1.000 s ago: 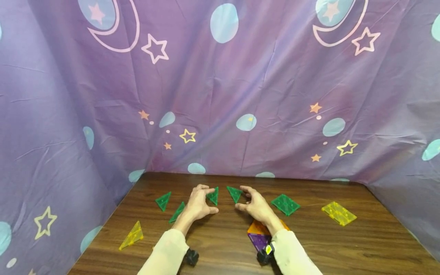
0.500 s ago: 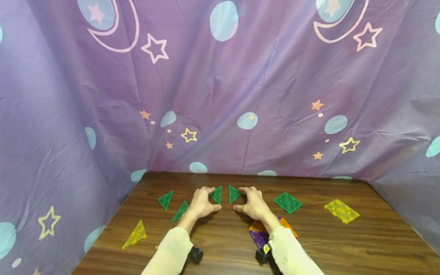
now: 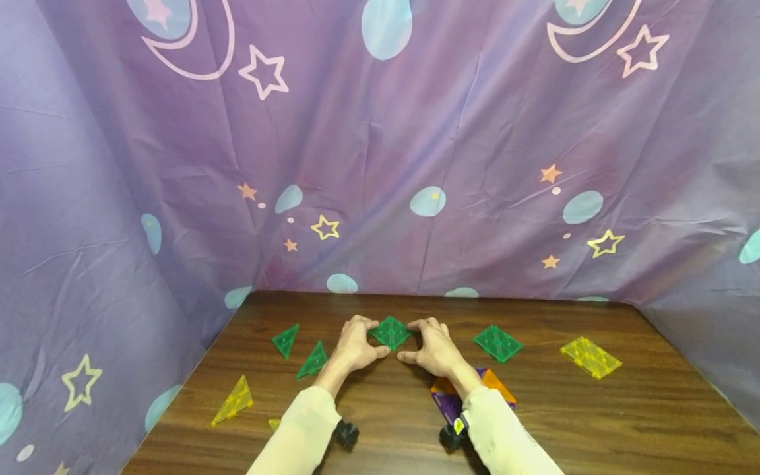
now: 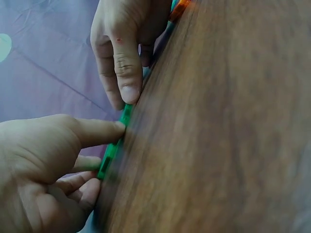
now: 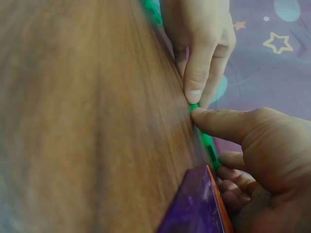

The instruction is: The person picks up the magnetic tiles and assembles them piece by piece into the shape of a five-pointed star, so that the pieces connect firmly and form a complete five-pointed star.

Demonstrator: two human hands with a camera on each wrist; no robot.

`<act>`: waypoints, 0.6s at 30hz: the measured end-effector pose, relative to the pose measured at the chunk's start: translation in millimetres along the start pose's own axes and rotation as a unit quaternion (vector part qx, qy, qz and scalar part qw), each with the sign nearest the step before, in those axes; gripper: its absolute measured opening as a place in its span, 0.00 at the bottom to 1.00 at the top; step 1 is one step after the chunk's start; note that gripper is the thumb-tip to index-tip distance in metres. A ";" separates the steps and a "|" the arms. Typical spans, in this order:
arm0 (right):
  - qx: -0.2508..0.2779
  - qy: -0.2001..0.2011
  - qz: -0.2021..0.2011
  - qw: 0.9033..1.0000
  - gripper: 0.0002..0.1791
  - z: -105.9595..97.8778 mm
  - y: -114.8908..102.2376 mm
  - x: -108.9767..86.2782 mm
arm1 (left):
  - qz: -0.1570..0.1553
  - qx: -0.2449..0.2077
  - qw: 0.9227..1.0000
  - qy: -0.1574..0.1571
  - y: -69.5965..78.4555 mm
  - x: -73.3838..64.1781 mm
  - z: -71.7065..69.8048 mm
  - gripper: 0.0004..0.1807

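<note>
Two translucent green triangular magnetic tiles lie edge to edge on the table in the head view, together making a diamond. My left hand [image 3: 355,346] holds the left green tile [image 3: 381,332] between thumb and fingers. On the other side, the right green tile [image 3: 400,332] is held by my right hand [image 3: 436,348] in the same way. In the left wrist view, the green tile edge [image 4: 108,158] shows between the left thumb and fingers. The right wrist view has the green tile edge [image 5: 210,148] between the right thumb and fingers.
Two loose green triangles [image 3: 313,360] and a yellow triangle [image 3: 234,400] lie at left. A yellow piece [image 3: 274,423] is partly behind the left sleeve. At right lie a green diamond [image 3: 498,343] and a yellow shape [image 3: 591,357]. Purple [image 3: 446,404] and orange tiles [image 3: 499,386] sit under the right forearm.
Both hands have brought their green triangles together; the gap between the tiles has closed and they now touch. The right tile turned upright-edged on the way. The other tiles stay put.
</note>
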State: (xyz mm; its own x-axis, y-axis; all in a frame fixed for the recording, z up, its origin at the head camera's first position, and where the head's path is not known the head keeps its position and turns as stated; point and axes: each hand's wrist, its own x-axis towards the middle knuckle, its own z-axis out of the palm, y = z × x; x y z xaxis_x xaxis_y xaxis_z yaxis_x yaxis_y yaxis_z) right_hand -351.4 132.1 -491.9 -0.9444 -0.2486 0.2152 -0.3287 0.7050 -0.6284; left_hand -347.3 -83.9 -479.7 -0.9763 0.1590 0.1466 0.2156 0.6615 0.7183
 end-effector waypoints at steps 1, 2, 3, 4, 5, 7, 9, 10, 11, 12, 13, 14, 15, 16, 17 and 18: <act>0.001 0.005 -0.001 1.000 0.39 3.2 4.6 2.0 | 0.002 0.004 1.000 -0.001 0.0 0.4 0.5 0.36; 0.002 0.009 -0.002 1.000 0.40 6.1 8.6 3.7 | 0.002 0.005 1.000 -0.002 0.2 0.1 0.9 0.36; 0.003 0.014 -0.002 1.000 0.41 8.4 11.2 4.8 | 0.003 0.006 1.000 -0.005 0.5 0.0 1.3 0.36; 0.005 0.017 -0.002 1.000 0.41 10.6 13.8 5.4 | 0.005 0.008 1.000 -0.008 0.6 0.2 2.0 0.36; 0.007 0.019 0.000 1.000 0.42 12.2 15.6 6.1 | 0.010 0.011 1.000 -0.009 1.0 0.4 2.6 0.36; 0.004 0.022 -0.002 1.000 0.43 13.0 17.2 6.1 | 0.008 0.015 1.000 -0.014 2.2 0.0 3.8 0.35; -0.001 0.013 0.005 1.000 0.43 7.2 8.9 2.0 | 0.005 0.016 1.000 -0.017 3.2 -0.2 4.2 0.35; -0.001 0.008 0.008 1.000 0.43 5.0 6.0 0.7 | 0.001 0.016 1.000 -0.020 3.7 -0.6 4.3 0.35; -0.002 0.006 0.010 1.000 0.43 3.0 3.4 -0.5 | -0.003 0.014 1.000 -0.021 3.8 -0.8 4.6 0.35; -0.003 0.005 0.010 1.000 0.43 1.5 1.3 -1.8 | -0.006 0.013 1.000 -0.022 4.0 -1.1 4.5 0.35; -0.003 0.006 0.010 1.000 0.42 0.6 -0.1 -2.4 | -0.008 0.012 1.000 -0.023 4.2 -1.3 4.4 0.35; -0.001 0.005 0.015 1.000 0.42 0.5 -0.3 -2.6 | -0.008 0.011 1.000 -0.024 4.5 -1.4 4.3 0.35; 0.000 0.005 0.017 1.000 0.42 0.2 -0.5 -2.8 | -0.006 0.013 1.000 -0.025 4.7 -1.4 4.0 0.35; 0.001 0.005 0.020 1.000 0.42 -0.3 -0.5 -2.6 | -0.005 0.013 1.000 -0.025 5.0 -1.6 3.7 0.35; 0.001 0.005 0.021 1.000 0.42 -0.5 -0.3 -2.4 | -0.004 0.013 1.000 -0.025 5.4 -1.7 3.4 0.35; 0.001 0.005 0.023 1.000 0.42 -0.8 0.0 -2.3 | -0.003 0.013 1.000 -0.025 5.8 -1.7 2.9 0.35</act>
State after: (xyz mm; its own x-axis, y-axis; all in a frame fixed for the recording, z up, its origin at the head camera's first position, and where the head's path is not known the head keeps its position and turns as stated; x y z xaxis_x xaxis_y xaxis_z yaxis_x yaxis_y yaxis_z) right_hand -349.2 133.1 -491.7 -0.9584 -0.2096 0.1940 -0.2855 0.7144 -0.6388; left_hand -344.3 -78.2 -477.8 -0.9758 0.1912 0.1064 0.2099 0.6809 0.7017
